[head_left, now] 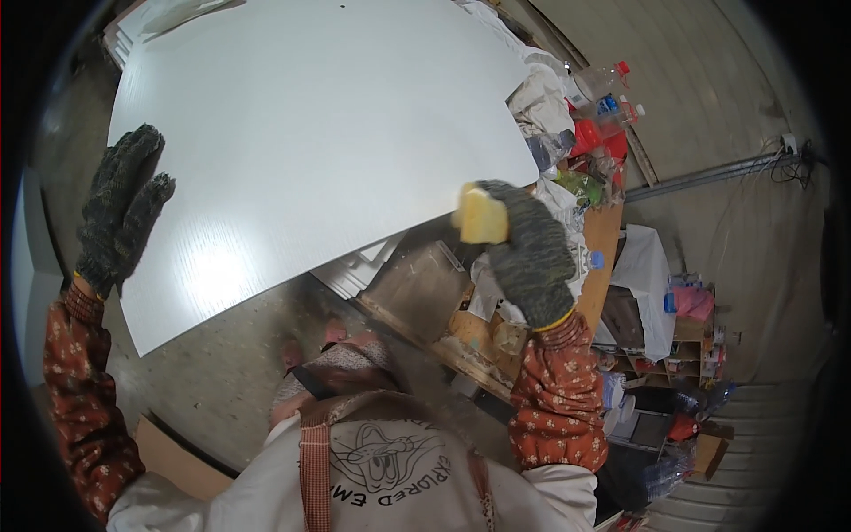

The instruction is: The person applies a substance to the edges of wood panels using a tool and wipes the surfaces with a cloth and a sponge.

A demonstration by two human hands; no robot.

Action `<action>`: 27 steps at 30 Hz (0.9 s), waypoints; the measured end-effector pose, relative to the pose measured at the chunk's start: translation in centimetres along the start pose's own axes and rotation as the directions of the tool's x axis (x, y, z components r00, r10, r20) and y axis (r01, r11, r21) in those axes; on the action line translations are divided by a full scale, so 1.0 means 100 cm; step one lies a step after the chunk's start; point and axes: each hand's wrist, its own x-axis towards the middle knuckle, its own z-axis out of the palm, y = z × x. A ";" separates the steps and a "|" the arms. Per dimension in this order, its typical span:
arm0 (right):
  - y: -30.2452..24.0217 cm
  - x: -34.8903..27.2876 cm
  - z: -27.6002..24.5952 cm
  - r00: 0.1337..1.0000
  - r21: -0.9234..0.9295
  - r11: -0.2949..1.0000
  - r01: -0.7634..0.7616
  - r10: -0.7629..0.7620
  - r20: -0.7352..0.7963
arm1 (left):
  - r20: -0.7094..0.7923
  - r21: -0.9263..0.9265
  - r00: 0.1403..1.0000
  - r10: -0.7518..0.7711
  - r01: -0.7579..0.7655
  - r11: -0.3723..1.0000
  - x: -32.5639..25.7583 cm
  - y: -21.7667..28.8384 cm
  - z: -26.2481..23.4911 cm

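Observation:
A large glossy white panel (319,133) with a faint wood-grain texture spreads out before me. My left hand (120,208), in a dark knitted work glove, rests along the panel's left edge, its fingers stretched out and the thumb apart over the surface. A pale yellow sponge (483,215) is pinched in my gloved right hand (532,253), at the panel's near right corner. The sponge's edge looks slightly blurred, and I cannot tell whether it touches the panel. The fingertips behind the sponge are partly hidden.
To the right, a wooden bench (603,239) bears crumpled plastic, rags and clear bottles (598,82) with coloured caps. More white panels (359,266) lie below the near edge. A shelf unit (683,355) with assorted items stands farther right. A cardboard sheet (177,457) is at the lower left.

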 end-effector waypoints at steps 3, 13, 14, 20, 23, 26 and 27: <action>0.019 -0.008 -0.008 0.945 0.206 0.931 -0.302 0.320 -0.063 | 0.006 -0.025 1.000 -0.004 0.004 1.000 0.002 -0.002 0.002; 0.015 -0.032 0.025 0.884 0.107 0.967 -0.230 0.254 -0.392 | 0.055 -0.367 0.998 -0.034 0.052 0.929 -0.003 -0.009 0.009; 0.030 -0.042 0.029 0.780 0.286 0.878 -0.383 0.474 -0.408 | 0.057 -0.382 0.997 -0.044 0.063 0.922 -0.003 -0.008 0.009; 0.063 -0.051 0.030 0.314 0.890 0.346 -0.298 0.916 -0.251 | 0.058 -0.518 0.996 -0.064 0.085 0.851 -0.005 -0.008 0.010; 0.070 -0.039 0.032 0.274 0.845 0.425 -0.326 0.897 -0.346 | 0.059 -0.513 0.996 -0.073 0.093 0.853 -0.004 -0.011 0.016; 0.085 -0.035 0.036 0.349 0.698 0.590 -0.406 0.806 -0.479 | 0.075 -0.327 0.997 -0.025 0.049 0.944 0.000 -0.009 0.011; 0.089 -0.031 0.037 0.337 0.641 0.576 -0.507 0.817 -0.468 | 0.077 -0.316 0.997 -0.029 0.052 0.947 0.000 -0.009 0.011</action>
